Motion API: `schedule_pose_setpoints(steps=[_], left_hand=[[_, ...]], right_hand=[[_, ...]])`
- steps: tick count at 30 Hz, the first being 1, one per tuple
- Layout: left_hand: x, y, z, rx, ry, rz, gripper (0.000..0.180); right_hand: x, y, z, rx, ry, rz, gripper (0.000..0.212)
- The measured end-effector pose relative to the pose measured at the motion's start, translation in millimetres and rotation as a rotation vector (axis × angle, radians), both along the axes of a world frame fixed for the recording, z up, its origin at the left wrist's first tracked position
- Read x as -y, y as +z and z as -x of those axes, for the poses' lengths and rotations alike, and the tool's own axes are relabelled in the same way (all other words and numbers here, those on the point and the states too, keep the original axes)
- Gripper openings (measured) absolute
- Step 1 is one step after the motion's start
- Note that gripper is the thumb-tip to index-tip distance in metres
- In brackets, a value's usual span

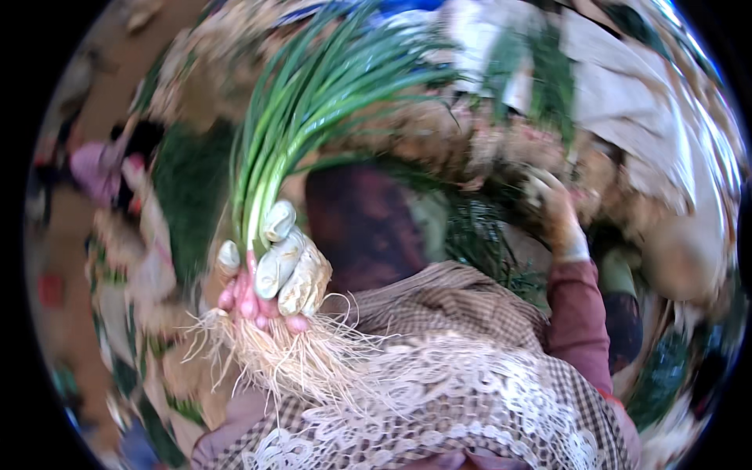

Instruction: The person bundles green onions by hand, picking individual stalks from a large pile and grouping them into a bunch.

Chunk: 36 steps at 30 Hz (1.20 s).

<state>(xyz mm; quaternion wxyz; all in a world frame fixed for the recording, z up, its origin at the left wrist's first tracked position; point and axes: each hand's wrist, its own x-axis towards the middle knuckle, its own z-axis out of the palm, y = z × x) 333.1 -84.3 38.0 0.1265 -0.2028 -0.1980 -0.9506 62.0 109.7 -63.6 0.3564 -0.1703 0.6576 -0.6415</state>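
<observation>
My left hand [291,262], in a pale, soiled glove, is closed round a bunch of spring onions [270,168] on the left of the head view. Long green leaves fan upward from the grip. Below the fingers hang pink bulbs [249,298] with a tangle of pale roots [294,356]. Farther off on the right, my right hand [552,200], also gloved, reaches into a heap of onions [533,149] with roots and green leaves. Its fingers are blurred and partly lost among the onions, so their grip cannot be made out.
A white sheet or sack [619,86] lies over the far right part of the heap. Dark green leaves [196,188] are piled on the left. My checked, lace-edged garment [439,376] fills the near middle. At the far left, a person in pink [98,168] appears blurred.
</observation>
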Motion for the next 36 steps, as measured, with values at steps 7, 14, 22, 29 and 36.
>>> schedule_pose_setpoints(steps=[7, 14, 22, 29, 36], left_hand=[[51, 9, -103, 0.135, 0.414, 0.142, 0.042], [99, -13, -221, 0.568, 0.844, 0.328, 0.042], [29, -234, -205, 1.235, 1.062, -0.310, 0.029], [14, -356, -248, 1.680, 0.900, -0.392, 0.042], [43, -313, -251, 1.966, 0.707, -0.029, 0.039]], right_hand=[[-82, -139, -5, 0.254, -0.191, -0.552, 0.018], [-69, -141, -21, 0.046, 0.063, -0.601, 0.019], [-86, -132, -15, -0.021, 0.106, -0.789, 0.022], [-52, -109, -34, -0.095, 0.172, -0.705, 0.014], [-25, -96, -26, -0.123, 1.032, -1.291, 0.042]])
